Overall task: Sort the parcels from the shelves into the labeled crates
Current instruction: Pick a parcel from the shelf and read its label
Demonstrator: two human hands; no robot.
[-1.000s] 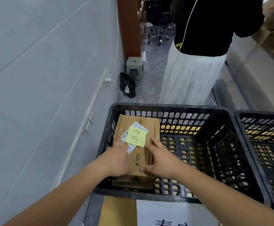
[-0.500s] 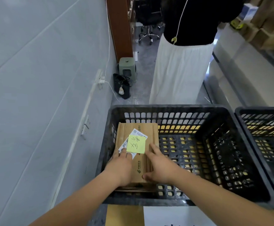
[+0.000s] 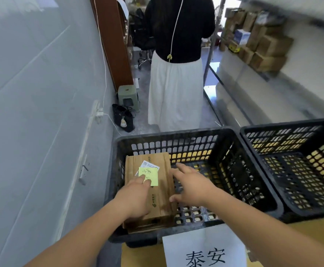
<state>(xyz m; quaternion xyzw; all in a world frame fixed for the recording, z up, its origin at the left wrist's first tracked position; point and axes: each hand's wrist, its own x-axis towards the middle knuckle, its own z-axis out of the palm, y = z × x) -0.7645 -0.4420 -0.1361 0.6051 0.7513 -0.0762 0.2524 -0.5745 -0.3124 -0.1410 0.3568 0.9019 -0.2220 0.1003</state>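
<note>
A brown cardboard parcel point(image 3: 157, 197) with a white shipping label and a yellow sticky note point(image 3: 151, 175) lies flat in the left end of a black plastic crate point(image 3: 176, 134). My left hand point(image 3: 134, 197) rests on top of the parcel, fingertips on the sticky note. My right hand point(image 3: 191, 186) hovers with spread fingers just right of the parcel, above the crate's floor, holding nothing. A white paper label point(image 3: 205, 251) with black characters hangs on the crate's near side.
A second black crate point(image 3: 292, 128) stands to the right. A person in a black top and white skirt point(image 3: 176, 93) stands just beyond the crates. Shelves with cardboard boxes point(image 3: 263, 45) run along the right. A grey wall is close on the left.
My right hand has lifted off the parcel and moved to the right with fingers spread. My left hand slid forward onto the sticky note. The view has tilted up.
</note>
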